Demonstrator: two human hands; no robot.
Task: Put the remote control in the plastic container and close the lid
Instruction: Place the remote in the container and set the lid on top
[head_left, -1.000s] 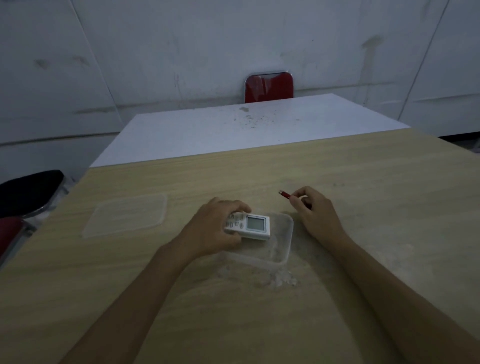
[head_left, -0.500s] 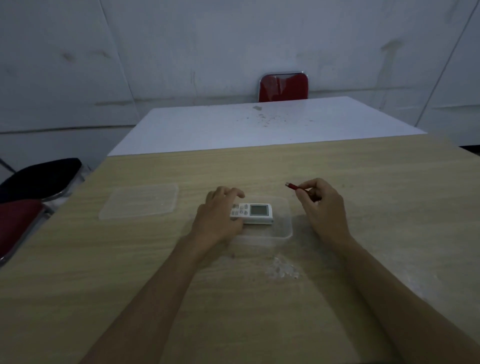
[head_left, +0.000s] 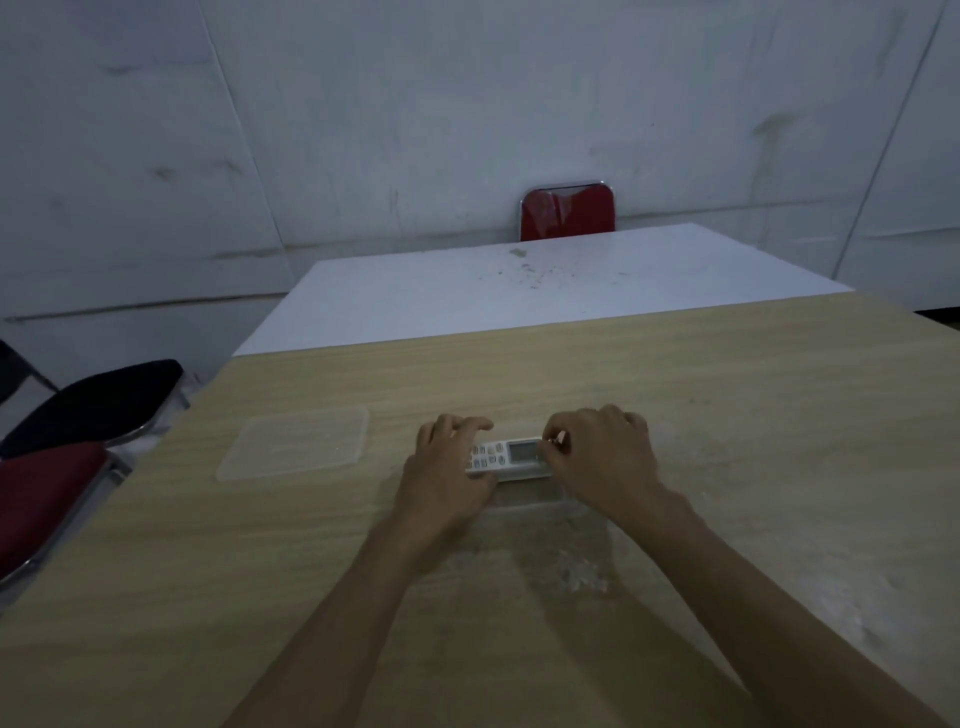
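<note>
A white remote control with a small screen lies across the top of a clear plastic container on the wooden table. My left hand grips the remote's left, button end. My right hand has its fingers curled onto the remote's right end, beside the screen. The hands hide most of the container's walls. The clear flat lid lies on the table to the left, apart from the container and both hands.
A white table adjoins the far edge of the wooden one, with a red chair behind it. A black seat and a red seat stand at the left. White specks lie near the container.
My right hand, which held a small red pen away from the container, has moved left onto the remote's right end. The pen is now hidden. My left hand keeps hold of the remote.
</note>
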